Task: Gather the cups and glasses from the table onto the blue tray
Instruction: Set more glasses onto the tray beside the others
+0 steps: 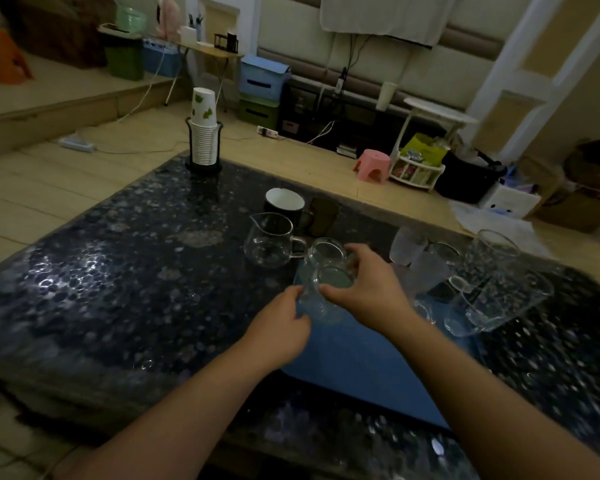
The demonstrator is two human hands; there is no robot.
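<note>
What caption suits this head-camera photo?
Both hands hold a clear glass pitcher above the blue tray.

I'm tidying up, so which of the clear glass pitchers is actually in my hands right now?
The clear glass pitcher over the blue tray's far-left corner; the spouted pitcher beyond it stands untouched on the table.

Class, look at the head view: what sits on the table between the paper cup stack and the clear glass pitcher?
Only bare dark table between paper cup stack and clear glass pitcher.

Your left hand and right hand are bare; both forearms are uncovered, with no sleeves showing.
</note>
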